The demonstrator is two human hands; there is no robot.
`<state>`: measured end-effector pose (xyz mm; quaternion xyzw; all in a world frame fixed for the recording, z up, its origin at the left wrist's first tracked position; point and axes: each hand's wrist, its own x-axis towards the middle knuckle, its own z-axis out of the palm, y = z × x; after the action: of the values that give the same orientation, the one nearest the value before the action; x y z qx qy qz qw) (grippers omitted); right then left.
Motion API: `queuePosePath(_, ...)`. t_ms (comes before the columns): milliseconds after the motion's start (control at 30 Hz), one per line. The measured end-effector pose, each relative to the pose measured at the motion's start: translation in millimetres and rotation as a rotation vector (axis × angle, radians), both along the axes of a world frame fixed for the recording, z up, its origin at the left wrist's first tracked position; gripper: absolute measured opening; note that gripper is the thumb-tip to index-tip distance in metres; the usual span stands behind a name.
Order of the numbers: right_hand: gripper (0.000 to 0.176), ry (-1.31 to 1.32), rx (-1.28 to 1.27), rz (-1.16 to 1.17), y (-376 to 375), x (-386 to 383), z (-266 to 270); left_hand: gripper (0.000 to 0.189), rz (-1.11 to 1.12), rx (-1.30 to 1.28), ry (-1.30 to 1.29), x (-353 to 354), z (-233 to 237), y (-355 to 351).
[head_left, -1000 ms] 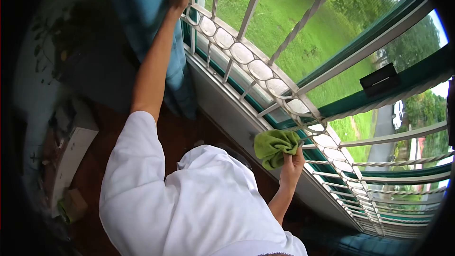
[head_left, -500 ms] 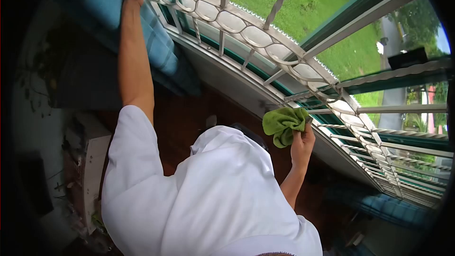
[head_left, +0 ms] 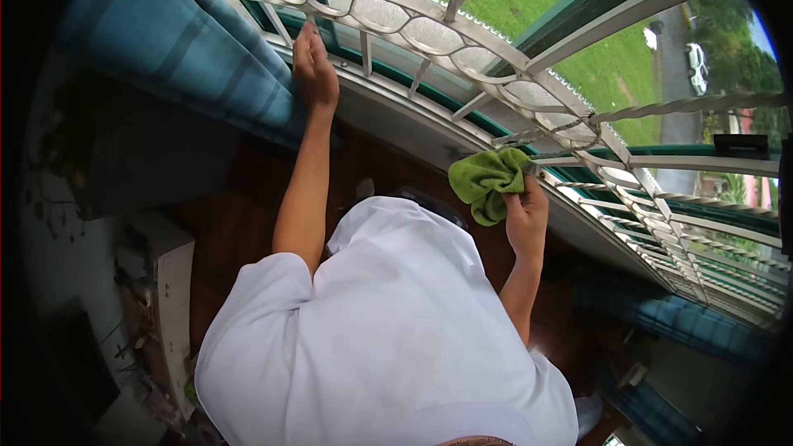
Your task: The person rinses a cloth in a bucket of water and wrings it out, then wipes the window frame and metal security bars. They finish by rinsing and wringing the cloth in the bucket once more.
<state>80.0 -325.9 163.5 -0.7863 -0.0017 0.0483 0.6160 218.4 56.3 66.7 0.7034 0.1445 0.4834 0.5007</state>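
Gripping a green cloth (head_left: 479, 177), the right hand (head_left: 526, 215) is pinching it between thumb and fingers in the head view. The cloth is bunching out to the left of those fingertips, mostly past the thumb, and is sitting just beside the window ledge (head_left: 363, 78). The left hand (head_left: 316, 74) is pointing its loosely straightened fingers, held close together, toward the window bars (head_left: 535, 74); whether they are touching the ledge I cannot tell. A blue curtain (head_left: 165, 41) is hanging just beside that hand, well apart from the cloth.
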Motion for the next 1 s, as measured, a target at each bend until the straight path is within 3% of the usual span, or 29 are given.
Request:
queuePosePath(67,0.024,0.021,-0.002,-0.003,-2.2,-4.0,-5.4,0.050,-0.007,-0.017,0.115,4.2,4.8,16.8)
queuePosePath(133,0.027,0.045,0.004,-0.002,-3.5,-6.8,-12.6,0.051,-0.066,-0.338,0.032,9.1,9.6,25.7)
queuePosePath(200,0.028,0.045,0.023,-0.026,-3.0,-9.1,-12.2,0.045,0.090,-0.133,-0.002,9.2,10.7,22.6)
queuePosePath(267,0.029,0.033,0.011,-0.019,-6.5,-11.6,-13.8,0.046,-0.010,-0.025,0.044,3.6,19.4,13.8)
queuePosePath(300,0.026,0.023,0.009,-0.034,-8.5,-12.0,-16.5,0.049,-0.232,-0.140,0.043,5.6,22.9,9.0)
queuePosePath(333,0.026,0.030,0.011,-0.058,-10.5,-12.7,-17.6,0.049,-0.256,-0.138,0.052,11.9,21.2,1.2)
queuePosePath(400,0.024,0.058,-0.075,-0.059,-14.4,-13.8,-15.3,0.053,-0.168,-0.096,-0.074,24.2,17.6,-16.5)
queuePosePath(467,0.021,0.039,-0.069,-0.086,-15.0,-16.2,-11.0,0.066,-0.282,-0.122,-0.134,21.9,21.3,-43.2)
queuePosePath(600,0.022,0.025,-0.021,-0.132,-27.5,-22.7,-14.3,0.066,-0.225,-0.158,-0.105,29.0,-3.3,-49.9)
queuePosePath(667,0.023,0.027,-0.027,-0.151,-34.7,-27.5,-16.1,0.063,-0.205,-0.322,-0.092,33.3,-13.0,-45.1)
queuePosePath(767,0.025,0.038,0.019,-0.185,-42.2,-32.0,-18.4,0.068,-0.215,-0.305,-0.100,38.1,-24.2,-37.2)
queuePosePath(833,0.026,0.045,0.006,-0.207,-48.4,-34.3,-23.8,0.092,-0.267,-0.446,0.156,35.9,-27.7,-34.0)
queuePosePath(1000,0.026,0.057,-0.057,-0.192,-56.1,-34.5,-24.1,0.107,-0.303,-0.307,0.177,55.2,-40.4,-24.7)
